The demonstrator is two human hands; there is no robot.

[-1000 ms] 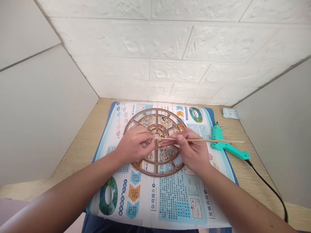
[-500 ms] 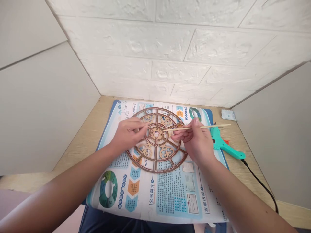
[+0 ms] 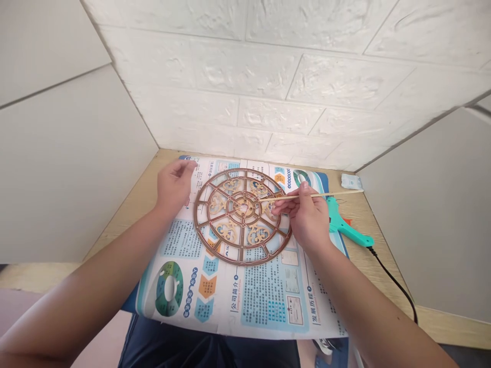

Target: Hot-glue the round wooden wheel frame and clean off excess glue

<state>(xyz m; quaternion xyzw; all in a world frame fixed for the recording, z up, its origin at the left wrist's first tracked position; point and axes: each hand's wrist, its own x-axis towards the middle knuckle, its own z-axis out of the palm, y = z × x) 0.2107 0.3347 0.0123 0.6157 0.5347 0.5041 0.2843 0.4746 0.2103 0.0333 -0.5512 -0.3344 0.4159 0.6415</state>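
Note:
A round brown fretwork disc (image 3: 242, 215) with golden scroll inlays lies flat on a printed poster (image 3: 245, 286). My right hand (image 3: 305, 217) is closed on a thin wooden stick (image 3: 333, 193), which points right and slightly up, its near end over the disc's right side. My left hand (image 3: 174, 184) hovers left of the disc above the poster's edge, fingers curled and pinched together; whatever they hold is too small to make out.
A teal glue gun (image 3: 343, 225) with a black cord (image 3: 395, 286) lies right of the poster on the wooden tabletop (image 3: 134, 209). A small white packet (image 3: 351, 181) sits at the back right. White walls (image 3: 69, 168) box in the desk on three sides.
My left hand has pulled away from the disc's centre to the left. The right hand with the stick has risen slightly toward the back right.

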